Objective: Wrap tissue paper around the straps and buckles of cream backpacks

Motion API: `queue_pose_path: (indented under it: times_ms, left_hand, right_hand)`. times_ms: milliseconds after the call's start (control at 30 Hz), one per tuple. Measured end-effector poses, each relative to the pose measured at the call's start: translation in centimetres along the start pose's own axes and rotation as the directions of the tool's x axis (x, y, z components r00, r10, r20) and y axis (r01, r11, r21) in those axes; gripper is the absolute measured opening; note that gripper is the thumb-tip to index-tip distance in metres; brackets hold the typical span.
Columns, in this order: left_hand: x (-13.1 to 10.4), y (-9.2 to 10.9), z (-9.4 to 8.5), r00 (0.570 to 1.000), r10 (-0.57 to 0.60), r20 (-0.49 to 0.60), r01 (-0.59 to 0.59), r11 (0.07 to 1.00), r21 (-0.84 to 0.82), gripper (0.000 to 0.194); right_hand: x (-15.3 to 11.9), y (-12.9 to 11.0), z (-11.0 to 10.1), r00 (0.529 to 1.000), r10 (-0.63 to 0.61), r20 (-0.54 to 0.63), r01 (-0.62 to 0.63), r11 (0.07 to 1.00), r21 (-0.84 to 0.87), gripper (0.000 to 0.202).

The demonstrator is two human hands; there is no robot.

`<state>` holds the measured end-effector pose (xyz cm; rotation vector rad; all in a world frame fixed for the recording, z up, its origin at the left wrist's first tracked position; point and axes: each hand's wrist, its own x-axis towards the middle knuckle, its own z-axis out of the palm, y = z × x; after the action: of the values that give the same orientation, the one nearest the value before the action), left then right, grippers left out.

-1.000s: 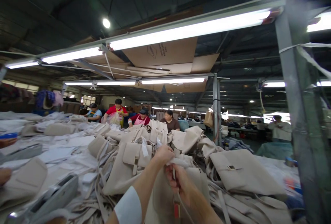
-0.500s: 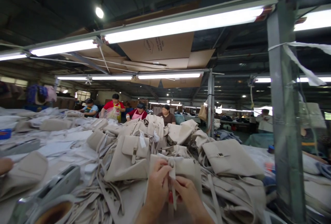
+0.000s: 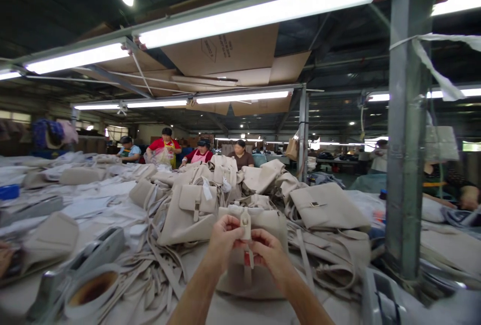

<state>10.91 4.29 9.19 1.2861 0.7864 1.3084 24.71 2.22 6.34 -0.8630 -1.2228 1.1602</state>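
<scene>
Head view shows 2 bare hands close together at the near middle. Left hand [image 3: 224,240] pinches 1 flat beige strap tab with a small metal oval [image 3: 246,232] between thumb and fingers. Right hand [image 3: 271,255] curls in just below, by 1 small red patch [image 3: 247,258]; I cannot tell whether its fingers grip or only touch. Both work in front of 1 soft beige leather-like bag [image 3: 259,282], which lies near the middle, between the forearms.

The step in hand looks like adjusting the strap at the bag's front. The next move probably calls for the left pinch to hold the tab straight while the right fingers guide the lower part into line with it.

Counted around them: 1 beige bag with a buckled flap [image 3: 197,199] to the left, 1 broad beige flap bag with a dark buckle [image 3: 330,205] to the right, 2 white paper tags on the far side, and 1 pale ring-shaped roll, brown inside [image 3: 71,301], near left. Farther bags overlap too much to count. 4 people sit or stand beyond the heap, left and centre.
</scene>
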Motion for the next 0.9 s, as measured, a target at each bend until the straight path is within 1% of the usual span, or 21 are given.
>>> queue_pose_path:
  times_ms: [67, 100, 200, 300, 400, 567, 667, 767, 800, 867, 900]
  left_hand:
    - [-0.1, 0.1, -0.6, 0.994, -0.104, 0.034, 0.104, 0.994, 0.017, 0.034]
    - [-0.1, 0.0, -0.8, 0.990, -0.135, 0.047, 0.133, 0.990, 0.044, 0.035]
    - [-0.1, 0.0, -1.1, 0.979, -0.190, 0.076, 0.181, 0.976, 0.121, 0.026]
    - [0.2, 0.1, -0.9, 0.969, -0.226, 0.103, 0.201, 0.958, 0.206, 0.018]
    - [0.5, 0.3, -0.5, 0.964, -0.245, 0.104, 0.204, 0.932, 0.300, 0.009]
    - [0.6, 0.3, -0.1, 0.964, -0.244, 0.103, 0.178, 0.885, 0.431, 0.006]
    - [0.2, 0.1, 0.0, 0.979, -0.184, 0.082, 0.118, 0.851, 0.511, 0.007]
    - [-0.6, -0.1, 0.3, 1.000, -0.023, 0.018, 0.007, 0.790, 0.613, 0.006]
    - [-0.9, -0.2, 0.5, 0.999, 0.044, -0.008, -0.029, 0.763, 0.645, 0.006]
    - [-1.5, -0.4, 0.7, 0.984, 0.168, -0.063, -0.076, 0.708, 0.702, 0.009]
    - [-1.8, -0.5, 0.8, 0.978, 0.197, -0.066, -0.093, 0.701, 0.707, 0.012]
  right_hand:
    - [0.3, 0.2, 0.1, 1.000, -0.019, 0.005, 0.018, 0.998, 0.059, 0.030]
    - [0.4, 0.2, 0.1, 0.999, -0.036, -0.001, 0.036, 0.997, 0.069, 0.031]
    - [0.6, 0.3, 0.3, 0.995, -0.092, -0.041, 0.093, 0.995, 0.035, 0.034]
    - [0.6, 0.1, 0.4, 0.990, -0.124, -0.060, 0.124, 0.992, 0.010, 0.039]
    - [0.5, -0.2, 0.2, 0.989, -0.135, -0.069, 0.135, 0.991, 0.002, 0.042]
    - [0.3, -0.3, -0.3, 0.990, -0.133, -0.042, 0.132, 0.991, -0.035, 0.040]
    - [0.2, 0.2, -0.2, 0.998, -0.068, -0.015, 0.068, 0.996, 0.048, 0.038]
    - [0.1, 0.6, 0.4, 1.000, 0.006, -0.018, -0.003, 0.987, 0.160, 0.034]
    - [0.0, 0.6, 0.8, 0.999, 0.011, -0.040, -0.004, 0.986, 0.166, 0.032]
    - [-0.4, 0.4, 1.5, 0.995, -0.007, -0.098, 0.021, 0.990, 0.142, 0.030]
    - [-0.7, 0.3, 1.8, 0.992, -0.025, -0.122, 0.039, 0.992, 0.121, 0.030]
